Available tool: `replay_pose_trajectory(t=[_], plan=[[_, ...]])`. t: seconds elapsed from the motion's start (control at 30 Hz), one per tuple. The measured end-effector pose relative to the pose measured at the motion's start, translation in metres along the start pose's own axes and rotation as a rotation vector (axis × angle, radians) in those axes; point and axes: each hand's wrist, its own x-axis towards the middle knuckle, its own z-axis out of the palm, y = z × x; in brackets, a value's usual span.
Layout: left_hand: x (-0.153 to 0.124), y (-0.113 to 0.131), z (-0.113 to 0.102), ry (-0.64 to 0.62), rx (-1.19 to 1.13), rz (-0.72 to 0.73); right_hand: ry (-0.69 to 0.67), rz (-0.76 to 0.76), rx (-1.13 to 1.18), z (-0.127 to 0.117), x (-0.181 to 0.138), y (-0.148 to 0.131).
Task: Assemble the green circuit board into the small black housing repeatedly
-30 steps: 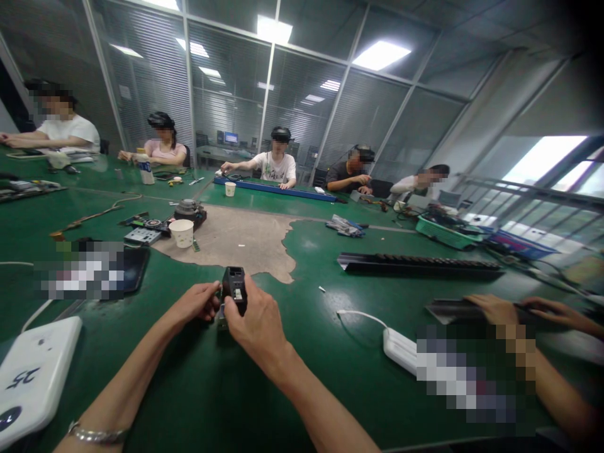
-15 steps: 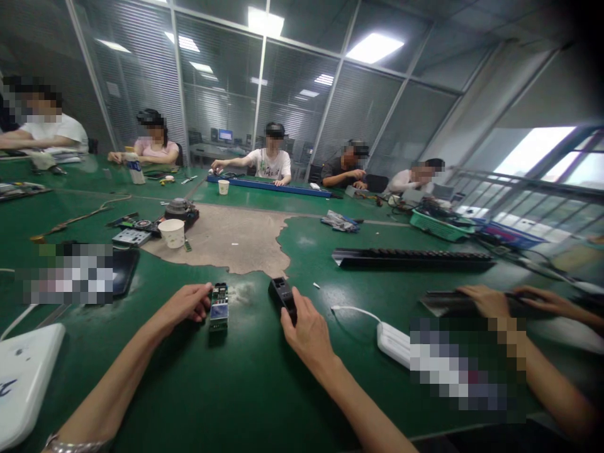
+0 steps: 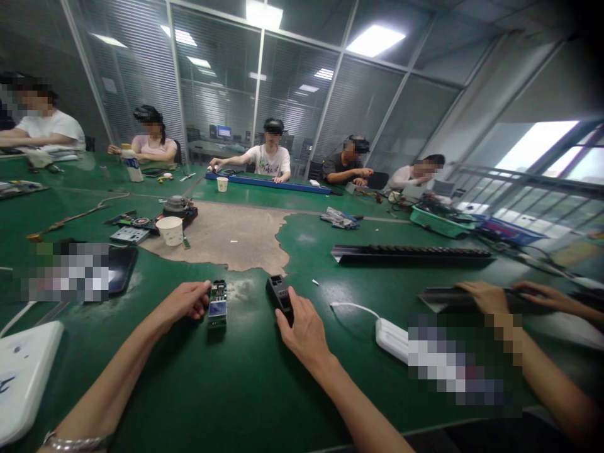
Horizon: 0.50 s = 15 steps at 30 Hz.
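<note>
My left hand [image 3: 185, 301] rests on the green table mat, fingers curled, its fingertips against the left side of a small circuit board module [image 3: 218, 305] with a pale screen that lies flat on the mat. To the right, my right hand [image 3: 302, 327] grips the near end of a small black plastic housing [image 3: 278, 290] lying on the mat. Board and housing lie about a hand's width apart.
A white device [image 3: 21, 374] sits at the near left, a white power strip with cable [image 3: 391, 332] at the right. A paper cup [image 3: 170, 230] and electronic parts lie beyond. A neighbour's hands [image 3: 486, 296] work on a long black part. Several people sit round the table.
The black housing and the board, held together in both hands a second ago, are now apart on the mat. My right hand carried the housing to the right.
</note>
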Motion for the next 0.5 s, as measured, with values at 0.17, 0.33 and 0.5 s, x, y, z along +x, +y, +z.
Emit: replay_pose_trajectory(t=[0.17,0.33,0.5], plan=[[-0.002,0.001,0.001,0.006,-0.025,0.002,0.014,0.003,0.283,-0.004,0.013,-0.036],[-0.001,-0.001,-0.001,-0.015,-0.106,0.014,0.019,-0.057,0.402,-0.001,0.028,-0.091],[0.002,-0.004,-0.002,-0.005,-0.160,0.014,-0.016,-0.074,0.248,0.011,0.029,-0.125]])
